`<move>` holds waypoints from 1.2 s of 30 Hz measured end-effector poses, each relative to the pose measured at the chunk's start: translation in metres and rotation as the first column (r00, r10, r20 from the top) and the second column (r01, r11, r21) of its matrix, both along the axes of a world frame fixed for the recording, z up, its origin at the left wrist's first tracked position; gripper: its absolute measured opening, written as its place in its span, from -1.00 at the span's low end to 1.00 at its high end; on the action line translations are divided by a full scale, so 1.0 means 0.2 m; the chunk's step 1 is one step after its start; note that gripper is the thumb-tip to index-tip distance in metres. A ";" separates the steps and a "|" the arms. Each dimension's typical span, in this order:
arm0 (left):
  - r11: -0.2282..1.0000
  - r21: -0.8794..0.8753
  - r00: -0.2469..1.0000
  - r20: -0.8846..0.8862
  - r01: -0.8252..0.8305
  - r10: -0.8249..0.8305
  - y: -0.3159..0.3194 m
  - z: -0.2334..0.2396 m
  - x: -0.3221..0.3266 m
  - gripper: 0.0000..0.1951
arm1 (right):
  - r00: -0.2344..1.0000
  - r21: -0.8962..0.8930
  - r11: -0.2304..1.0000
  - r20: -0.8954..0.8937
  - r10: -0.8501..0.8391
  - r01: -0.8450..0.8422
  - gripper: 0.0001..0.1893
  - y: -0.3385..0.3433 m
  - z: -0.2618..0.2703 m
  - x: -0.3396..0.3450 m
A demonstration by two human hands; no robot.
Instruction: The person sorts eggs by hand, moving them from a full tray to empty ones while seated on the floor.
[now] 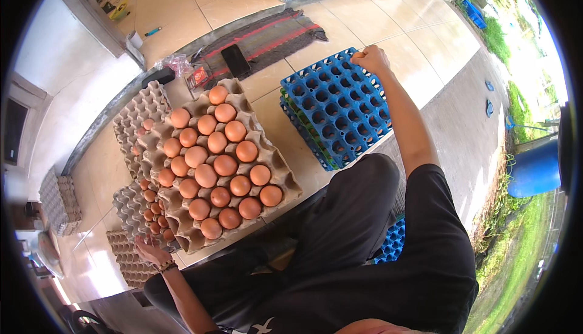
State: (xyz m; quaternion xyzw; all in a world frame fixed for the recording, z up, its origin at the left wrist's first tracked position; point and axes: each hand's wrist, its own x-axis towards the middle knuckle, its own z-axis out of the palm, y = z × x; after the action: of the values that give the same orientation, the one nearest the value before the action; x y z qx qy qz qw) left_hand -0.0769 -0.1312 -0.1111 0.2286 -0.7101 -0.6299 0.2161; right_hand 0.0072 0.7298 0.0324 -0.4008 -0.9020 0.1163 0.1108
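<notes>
My right hand (372,60) is at the far corner of a blue plastic egg tray (338,102), its fingers closed around a brown egg (357,57). The blue tray tops a stack with a green tray in it; its visible cups show no eggs on top. To the left, a large pulp egg tray (288,183) carries many brown eggs (225,165). My left hand (152,251) is palm up with fingers apart, beside a lower pulp tray (127,202) that holds smaller-looking eggs. Whether anything lies in that palm cannot be told for certain.
More pulp trays (141,106) stand behind the large one, with another stack (61,202) at the far left. A smartphone (235,60) lies on a striped cloth mat (273,38). Near my right knee is another blue tray (394,240). A blue barrel (534,170) stands outside on the right.
</notes>
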 end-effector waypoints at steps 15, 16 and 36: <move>0.861 0.508 0.998 -0.030 -0.026 0.048 0.29 0.30 0.05 -0.58 | 0.615 -0.547 -0.304 -0.582 -0.533 -0.780 -0.49 -1.29 0.39 0.35; 0.859 0.511 0.998 -0.050 -0.006 0.036 0.26 0.31 0.08 -0.58 | 0.605 -0.487 -0.372 -0.521 -0.602 -0.790 -0.47 -1.44 0.38 0.33; 0.732 0.676 0.996 -0.070 0.088 -0.055 0.25 0.53 0.19 -0.67 | 0.465 -0.144 0.444 -0.358 0.810 -0.884 -0.67 -2.53 0.38 -0.15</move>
State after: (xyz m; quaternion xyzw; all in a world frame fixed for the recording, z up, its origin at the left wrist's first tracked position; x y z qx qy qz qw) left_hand -0.0397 -0.0802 -0.0041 0.2498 -0.4353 -0.8580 0.1095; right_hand -0.0219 0.2236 0.1088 0.1134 -0.9291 0.3429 0.0790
